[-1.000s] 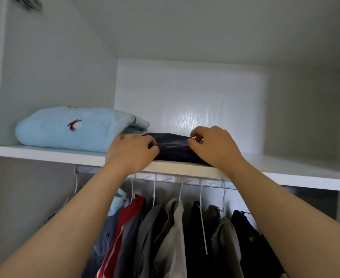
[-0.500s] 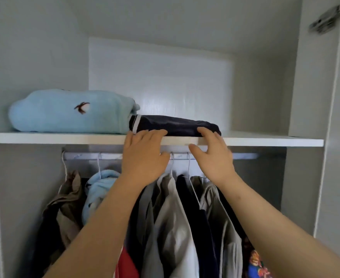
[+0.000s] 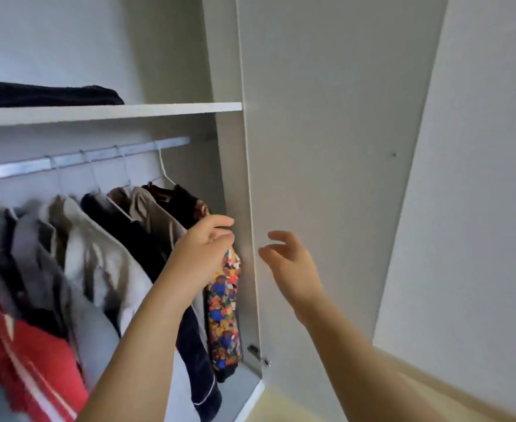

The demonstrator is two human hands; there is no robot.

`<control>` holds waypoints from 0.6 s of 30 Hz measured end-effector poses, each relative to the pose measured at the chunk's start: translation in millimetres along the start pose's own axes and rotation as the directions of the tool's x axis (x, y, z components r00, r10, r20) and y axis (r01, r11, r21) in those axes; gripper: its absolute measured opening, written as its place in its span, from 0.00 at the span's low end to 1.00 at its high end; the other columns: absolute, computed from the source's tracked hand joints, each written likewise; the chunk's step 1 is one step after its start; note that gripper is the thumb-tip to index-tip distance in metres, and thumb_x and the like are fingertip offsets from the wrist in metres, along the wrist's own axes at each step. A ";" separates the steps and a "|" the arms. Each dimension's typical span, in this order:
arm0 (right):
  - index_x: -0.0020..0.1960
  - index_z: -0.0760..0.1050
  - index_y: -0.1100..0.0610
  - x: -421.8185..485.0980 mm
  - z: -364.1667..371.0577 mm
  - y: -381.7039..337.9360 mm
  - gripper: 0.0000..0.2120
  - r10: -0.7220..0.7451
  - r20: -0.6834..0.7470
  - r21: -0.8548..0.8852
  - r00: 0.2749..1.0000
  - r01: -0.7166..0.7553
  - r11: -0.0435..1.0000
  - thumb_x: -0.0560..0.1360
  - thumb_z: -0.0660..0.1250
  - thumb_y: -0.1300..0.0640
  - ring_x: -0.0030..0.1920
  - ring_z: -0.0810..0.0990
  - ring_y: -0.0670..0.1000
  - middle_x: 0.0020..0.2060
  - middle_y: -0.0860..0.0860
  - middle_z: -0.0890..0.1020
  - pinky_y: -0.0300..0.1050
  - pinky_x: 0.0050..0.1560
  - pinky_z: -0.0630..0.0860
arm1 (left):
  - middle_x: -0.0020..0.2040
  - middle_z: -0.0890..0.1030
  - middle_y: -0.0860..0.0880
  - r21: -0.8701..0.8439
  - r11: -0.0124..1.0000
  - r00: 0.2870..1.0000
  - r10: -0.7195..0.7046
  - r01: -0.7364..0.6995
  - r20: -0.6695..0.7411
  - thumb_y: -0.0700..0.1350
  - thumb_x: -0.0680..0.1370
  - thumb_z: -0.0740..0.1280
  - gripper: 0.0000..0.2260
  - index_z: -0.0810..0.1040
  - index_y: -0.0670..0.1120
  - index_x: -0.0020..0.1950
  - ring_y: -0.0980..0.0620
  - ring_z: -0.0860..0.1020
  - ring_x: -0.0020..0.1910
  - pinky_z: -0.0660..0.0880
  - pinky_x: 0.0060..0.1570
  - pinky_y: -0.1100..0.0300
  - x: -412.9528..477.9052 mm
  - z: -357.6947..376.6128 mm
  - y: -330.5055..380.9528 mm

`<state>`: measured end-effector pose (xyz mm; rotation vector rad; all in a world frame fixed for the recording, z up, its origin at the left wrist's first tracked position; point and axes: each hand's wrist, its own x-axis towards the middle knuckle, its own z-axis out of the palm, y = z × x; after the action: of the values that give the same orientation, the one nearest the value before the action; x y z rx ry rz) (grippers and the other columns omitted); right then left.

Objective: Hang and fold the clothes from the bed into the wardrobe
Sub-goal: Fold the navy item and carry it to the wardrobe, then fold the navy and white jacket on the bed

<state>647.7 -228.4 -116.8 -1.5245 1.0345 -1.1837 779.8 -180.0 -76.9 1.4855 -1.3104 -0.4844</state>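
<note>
One dark garment (image 3: 46, 94) lengthwise along shelf (image 3: 159, 109)

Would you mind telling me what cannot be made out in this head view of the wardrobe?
All in the head view:
Dark folded garment on the shelf: cut off by the left edge.
Hanging clothes at far left: motion-blurred.
Patterned garment: top hidden by the left hand; grip uncertain.
Right hand: contact with the door unclear.

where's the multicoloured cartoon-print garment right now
In the head view, the multicoloured cartoon-print garment hangs last on the right of the metal rail, beside the white wardrobe side panel, its top behind the left hand.
</note>
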 end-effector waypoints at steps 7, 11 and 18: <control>0.55 0.72 0.49 -118.8 -164.3 56.0 0.10 0.224 -0.298 0.045 0.928 -0.220 0.974 0.75 0.64 0.57 0.44 0.77 0.44 0.45 0.44 0.79 0.35 0.38 0.69 | 0.47 0.80 0.54 -0.040 0.992 0.914 -0.097 0.123 0.393 0.43 0.78 0.61 0.09 0.76 0.57 0.49 0.53 0.79 0.48 0.72 0.45 0.60 -98.6 172.9 20.9; 0.54 0.73 0.50 -203.9 -267.8 81.0 0.09 0.312 -0.471 0.063 0.825 -0.322 0.945 0.75 0.62 0.57 0.43 0.77 0.44 0.44 0.43 0.78 0.35 0.35 0.68 | 0.48 0.80 0.54 -0.058 0.983 0.798 -0.105 0.173 0.593 0.45 0.77 0.61 0.08 0.75 0.59 0.47 0.55 0.79 0.49 0.73 0.46 0.59 -181.6 274.7 60.6; 0.48 0.75 0.51 -368.0 -425.6 121.9 0.05 0.435 -0.740 0.171 0.512 -0.483 0.859 0.74 0.63 0.58 0.45 0.78 0.50 0.42 0.46 0.79 0.38 0.35 0.68 | 0.43 0.79 0.50 -0.095 0.944 0.508 -0.083 0.315 0.857 0.40 0.79 0.61 0.06 0.76 0.50 0.46 0.55 0.77 0.39 0.69 0.38 0.62 -329.8 429.1 134.0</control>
<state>152.9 27.6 -261.9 -0.6259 1.9161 -1.4184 258.2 -50.0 -224.9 1.1962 -1.7189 -1.6434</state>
